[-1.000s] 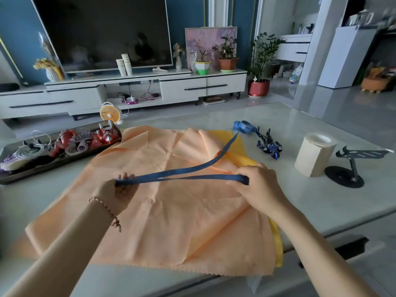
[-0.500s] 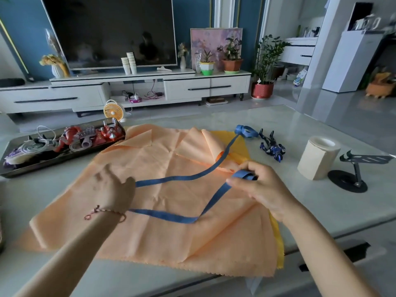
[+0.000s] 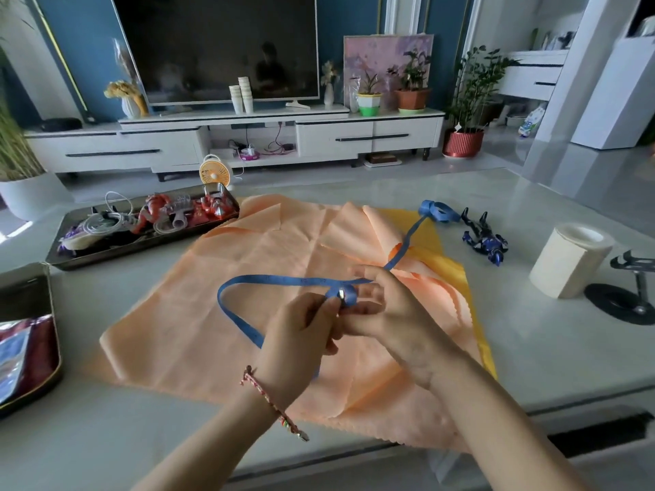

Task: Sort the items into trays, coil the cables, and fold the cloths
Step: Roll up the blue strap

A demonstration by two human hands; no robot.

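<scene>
Both hands meet above the middle of the peach cloth [image 3: 248, 313], fingers curled. The left hand [image 3: 301, 334] pinches the metal-tipped end of a blue measuring tape [image 3: 276, 279]. The right hand [image 3: 397, 327] grips the same spot from the other side, with a small turn of tape around its fingertips [image 3: 368, 308]; exact wrap is hard to tell. The left wrist has a beaded bracelet [image 3: 273, 402].

From the hands the tape loops out to the left over the cloth and comes back under the left hand. Another stretch runs up and right across the cloth's bunched folds to a loose bundle lying on the table [image 3: 531, 349] past the far right corner.

The peach cloth lies spread and creased, with its near edge at the table edge. A yellow cloth [image 3: 443, 264] lies under it, showing along the right side.

- Far left: a dark tray [image 3: 141, 244] holding red toy figures and a white cable.
- Left edge: a second tray [image 3: 53, 349], partly cut off, with shiny packets inside.
- Right of the cloths: a blue-black toy figure [image 3: 483, 239], a cream roll [image 3: 570, 264] standing upright, and a black stand [image 3: 634, 295].
</scene>
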